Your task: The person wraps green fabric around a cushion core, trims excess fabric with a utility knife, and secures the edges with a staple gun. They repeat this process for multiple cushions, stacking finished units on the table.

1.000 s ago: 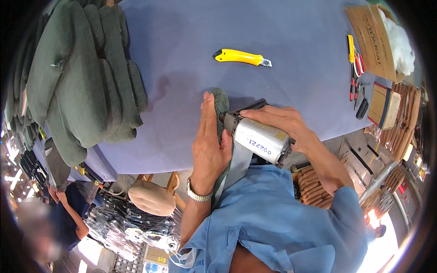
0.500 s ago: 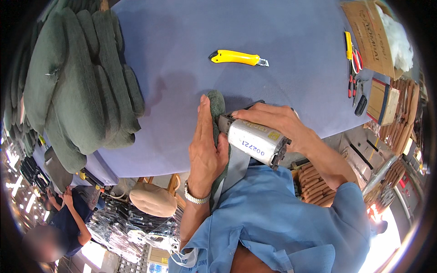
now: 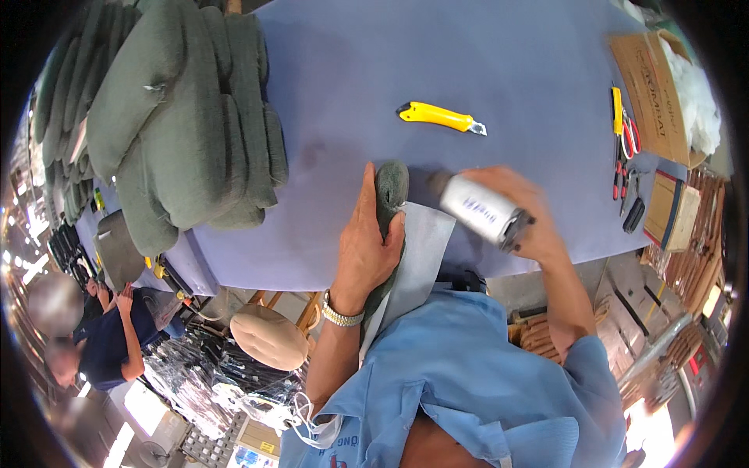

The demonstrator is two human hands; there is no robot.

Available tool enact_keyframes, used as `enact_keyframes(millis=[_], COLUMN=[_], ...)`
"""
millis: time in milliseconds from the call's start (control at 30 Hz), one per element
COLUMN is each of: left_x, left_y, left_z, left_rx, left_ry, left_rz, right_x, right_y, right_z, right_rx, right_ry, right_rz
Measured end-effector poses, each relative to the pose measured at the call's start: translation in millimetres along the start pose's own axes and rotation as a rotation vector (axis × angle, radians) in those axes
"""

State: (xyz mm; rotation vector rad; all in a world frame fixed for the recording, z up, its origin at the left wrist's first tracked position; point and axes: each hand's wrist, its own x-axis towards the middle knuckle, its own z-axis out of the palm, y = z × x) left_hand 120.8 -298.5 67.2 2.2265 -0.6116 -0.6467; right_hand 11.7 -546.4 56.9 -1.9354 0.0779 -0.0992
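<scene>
My left hand grips a dark green fabric-covered padded piece standing on edge near the table's front, fingers on one side and thumb on the other. A pale grey strip of cloth hangs from its right side toward my shirt. In my right hand, smeared by motion, is a silver tool that looks like an air staple gun. Its nose is apart from the padded piece, a little to the right. Beyond both hands lies a yellow utility knife with its blade out.
Green padded pieces are heaped on the blue-grey table at left. At right lie scissors and pliers, beside a cardboard box of white stuffing. A beige round stool stands below the table edge. Another person works at far left.
My right hand has drawn the staple gun away from the padded piece to the right. The pale cloth strip shows more fully. The whole view has shifted; my left hand keeps its grip.
</scene>
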Motion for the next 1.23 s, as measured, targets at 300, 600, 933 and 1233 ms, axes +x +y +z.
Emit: enact_keyframes(millis=[300, 600, 933, 1233], left_x=[-3.1, -64.4, -212.9, -181.5], left_y=[-13.2, -8.2, -20.1, -16.4], left_z=[-10.8, -18.9, 1.5, -22.9], left_rx=[0.051, 0.12, 0.302, 0.268], left_ry=[0.035, 0.021, 0.258, 0.527], left_rz=[0.017, -0.082, -0.471, -0.282], right_x=[-75.3, -30.4, 16.3, 40.8], right_y=[108.3, 87.8, 202.9, 47.3], right_z=[-62.7, 79.7, 152.7, 106.5], right_rx=[-0.753, -0.023, 0.026, 0.148], right_ry=[0.36, 0.068, -0.206, -0.126], right_rz=[0.48, 0.245, -0.111, 0.058])
